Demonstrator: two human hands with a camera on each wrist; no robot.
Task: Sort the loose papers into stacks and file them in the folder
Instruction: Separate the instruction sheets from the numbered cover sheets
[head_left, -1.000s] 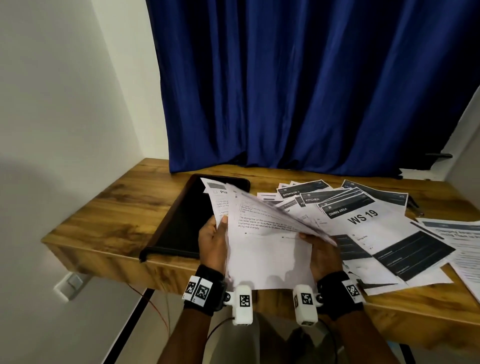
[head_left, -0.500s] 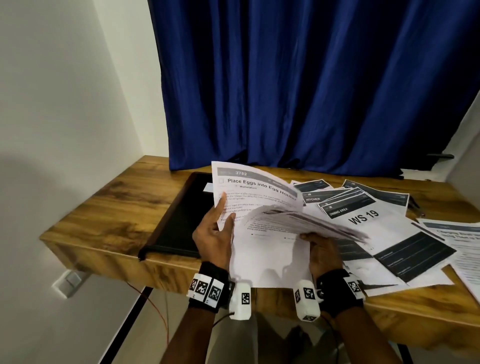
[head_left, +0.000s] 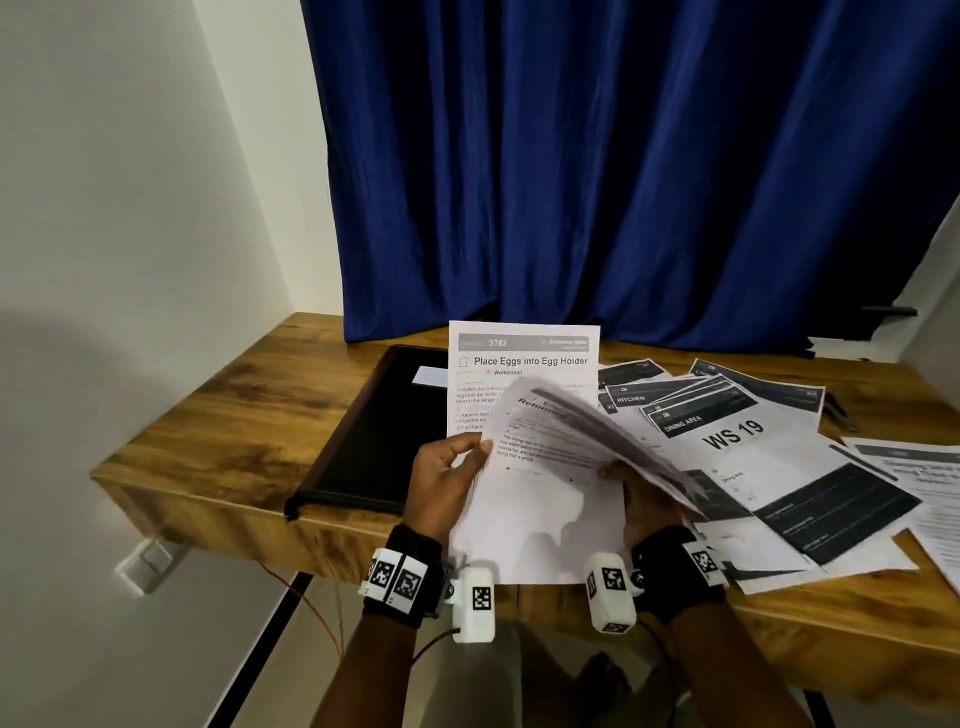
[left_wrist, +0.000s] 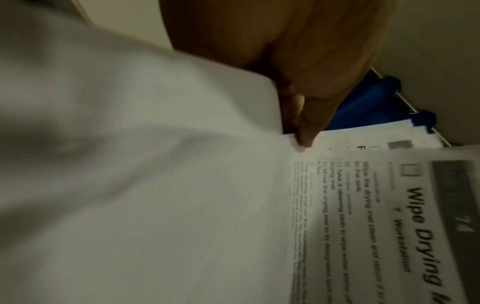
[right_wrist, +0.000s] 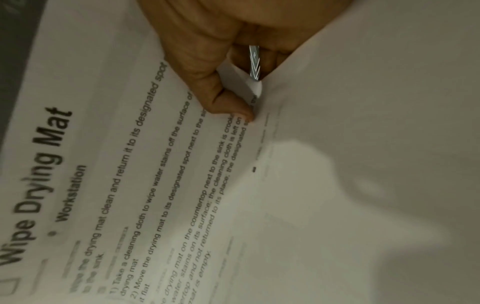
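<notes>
Black folder left, loose papers crowding right, bare wood far left

Flipping sheets motion-blurred, headings unreadable — right hand mostly hidden beneath (fingers unseen), folder partly covered.

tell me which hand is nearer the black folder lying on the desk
Left. The left hand grips the sheaf's edge right beside the black folder; the right hand holds the sheaf's far side, farther off.

head view overhead, wrist views close on papers
</notes>
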